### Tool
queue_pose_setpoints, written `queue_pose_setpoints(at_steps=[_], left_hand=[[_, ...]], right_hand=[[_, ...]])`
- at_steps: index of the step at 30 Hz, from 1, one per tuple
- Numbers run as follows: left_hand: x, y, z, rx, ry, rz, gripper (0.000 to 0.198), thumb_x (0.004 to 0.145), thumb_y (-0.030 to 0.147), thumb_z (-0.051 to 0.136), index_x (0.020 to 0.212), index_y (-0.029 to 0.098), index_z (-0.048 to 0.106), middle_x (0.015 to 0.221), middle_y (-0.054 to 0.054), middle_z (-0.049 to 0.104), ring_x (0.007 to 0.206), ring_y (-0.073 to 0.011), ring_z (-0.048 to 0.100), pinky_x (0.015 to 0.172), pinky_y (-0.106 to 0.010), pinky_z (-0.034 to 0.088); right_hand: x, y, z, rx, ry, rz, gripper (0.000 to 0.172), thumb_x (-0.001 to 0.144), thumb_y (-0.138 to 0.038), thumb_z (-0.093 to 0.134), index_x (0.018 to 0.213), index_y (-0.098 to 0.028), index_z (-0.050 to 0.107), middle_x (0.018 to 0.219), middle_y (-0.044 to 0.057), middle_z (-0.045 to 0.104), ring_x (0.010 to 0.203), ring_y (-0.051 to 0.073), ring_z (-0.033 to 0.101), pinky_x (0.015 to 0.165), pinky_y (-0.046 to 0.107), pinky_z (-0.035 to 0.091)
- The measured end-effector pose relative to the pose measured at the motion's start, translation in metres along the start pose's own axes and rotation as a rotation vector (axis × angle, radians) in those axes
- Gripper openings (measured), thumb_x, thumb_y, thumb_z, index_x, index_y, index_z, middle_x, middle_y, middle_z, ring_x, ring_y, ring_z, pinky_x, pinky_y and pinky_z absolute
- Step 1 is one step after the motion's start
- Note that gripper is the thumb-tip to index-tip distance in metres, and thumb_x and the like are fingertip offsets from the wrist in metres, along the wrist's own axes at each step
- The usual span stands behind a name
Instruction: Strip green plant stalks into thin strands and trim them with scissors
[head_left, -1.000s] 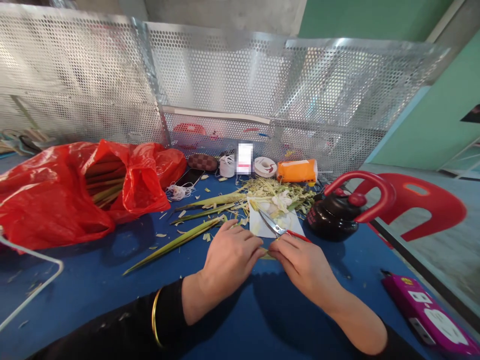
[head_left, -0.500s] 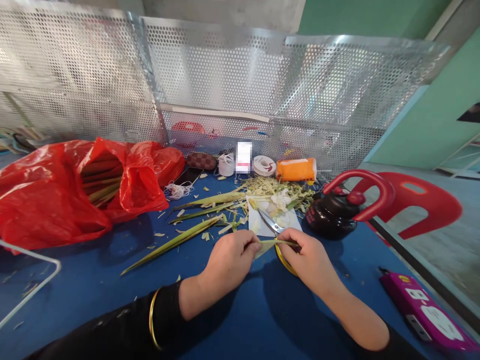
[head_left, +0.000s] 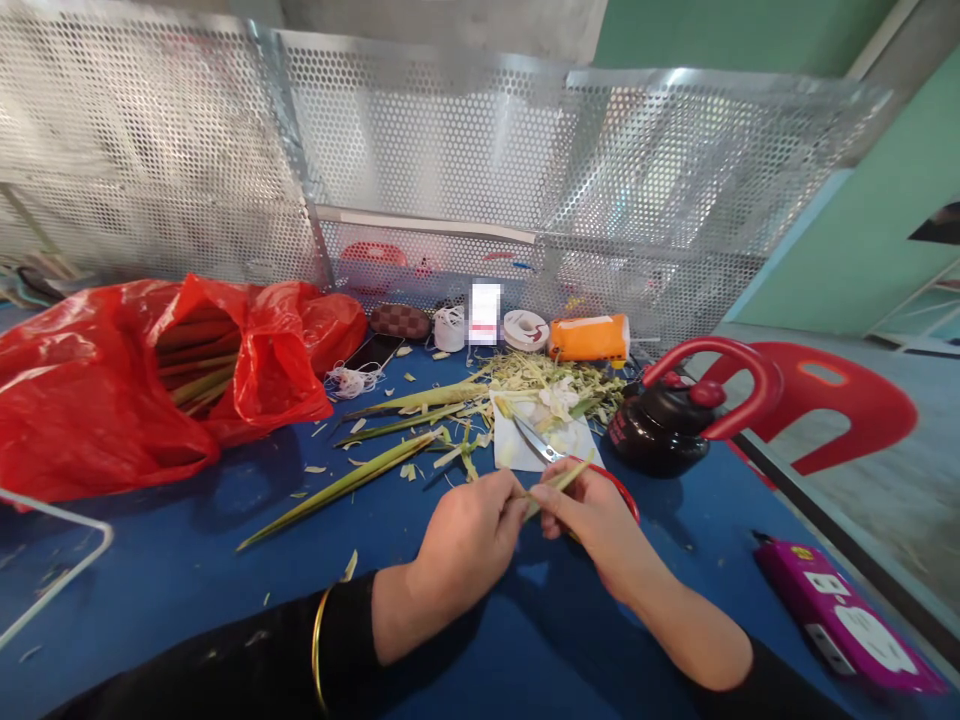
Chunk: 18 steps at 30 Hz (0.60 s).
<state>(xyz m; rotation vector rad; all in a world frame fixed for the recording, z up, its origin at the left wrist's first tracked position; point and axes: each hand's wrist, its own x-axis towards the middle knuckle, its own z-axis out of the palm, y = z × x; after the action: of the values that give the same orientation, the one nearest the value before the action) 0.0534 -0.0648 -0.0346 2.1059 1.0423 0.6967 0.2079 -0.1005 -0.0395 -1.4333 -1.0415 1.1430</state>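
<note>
The leaf strip (head_left: 559, 478) has tilted up, pinched by left hand (head_left: 469, 540) and right hand (head_left: 600, 520).

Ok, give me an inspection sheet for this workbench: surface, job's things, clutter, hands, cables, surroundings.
Surface: blue table, strewn with leaf trimmings.
Job's things: leaf strip; scissors on white sheet; long green leaves.
Clutter: red bag of stalks, black kettle, orange pack, phone.
Hands: left hand and right hand both pinch the leaf strip.
Cables: white cord by phone; purple power strip.
Surroundings: perforated metal screen, red chair.
</note>
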Motion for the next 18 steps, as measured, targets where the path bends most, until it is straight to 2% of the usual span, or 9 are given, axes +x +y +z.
queue_pose_setpoints(at_steps=[2,6,9,12,15,18], left_hand=[[-0.002,0.000,0.003,-0.064,-0.023,0.001,0.023,0.083,0.024,0.044,0.064,0.019,0.054,0.060,0.001,0.052,0.057,-0.0123,0.045,0.056,-0.024,0.029],[0.001,-0.001,0.003,-0.352,-0.065,-0.175,0.023,0.078,0.032,0.052,0.061,0.017,0.059,0.053,0.004,0.045,0.052,-0.0100,0.037,0.051,-0.022,0.028],[0.004,-0.002,0.002,-0.526,-0.062,-0.274,0.024,0.075,0.036,0.056,0.062,0.016,0.059,0.052,0.006,0.042,0.048,-0.0080,0.033,0.048,-0.022,0.025],[0.005,-0.003,0.002,-0.572,-0.031,-0.301,0.026,0.074,0.039,0.058,0.063,0.015,0.059,0.051,0.006,0.040,0.047,-0.0070,0.030,0.046,-0.021,0.023],[0.006,-0.003,0.002,-0.566,-0.001,-0.303,0.028,0.073,0.041,0.059,0.064,0.014,0.061,0.050,0.005,0.042,0.046,-0.0068,0.032,0.045,-0.021,0.023],[0.007,-0.003,0.004,-0.606,-0.007,-0.324,0.026,0.074,0.040,0.058,0.070,0.014,0.063,0.054,0.003,0.053,0.047,-0.0080,0.044,0.046,-0.020,0.031]], right_hand=[[-0.001,0.002,0.002,-0.020,-0.017,-0.028,0.028,0.071,-0.040,0.069,0.069,-0.019,0.051,0.052,-0.005,0.054,0.050,0.012,0.054,0.053,0.025,0.044],[-0.002,-0.001,0.001,-0.071,-0.001,-0.032,0.019,0.072,-0.033,0.067,0.070,-0.019,0.053,0.053,-0.005,0.056,0.053,0.013,0.055,0.053,0.024,0.043],[-0.001,-0.005,-0.003,-0.062,0.046,-0.066,0.018,0.070,-0.031,0.067,0.074,-0.020,0.054,0.056,-0.004,0.057,0.057,0.014,0.056,0.056,0.025,0.043],[0.000,-0.006,-0.008,-0.076,0.118,-0.136,0.016,0.071,-0.030,0.065,0.078,-0.020,0.055,0.061,-0.004,0.058,0.061,0.015,0.056,0.060,0.027,0.044],[0.001,-0.004,-0.010,-0.105,0.168,-0.182,0.012,0.072,-0.027,0.062,0.080,-0.021,0.054,0.065,-0.003,0.058,0.062,0.015,0.055,0.060,0.027,0.043],[0.001,-0.003,-0.007,-0.096,0.152,-0.199,0.011,0.072,-0.024,0.061,0.080,-0.021,0.053,0.068,-0.003,0.058,0.064,0.015,0.055,0.060,0.026,0.043]])
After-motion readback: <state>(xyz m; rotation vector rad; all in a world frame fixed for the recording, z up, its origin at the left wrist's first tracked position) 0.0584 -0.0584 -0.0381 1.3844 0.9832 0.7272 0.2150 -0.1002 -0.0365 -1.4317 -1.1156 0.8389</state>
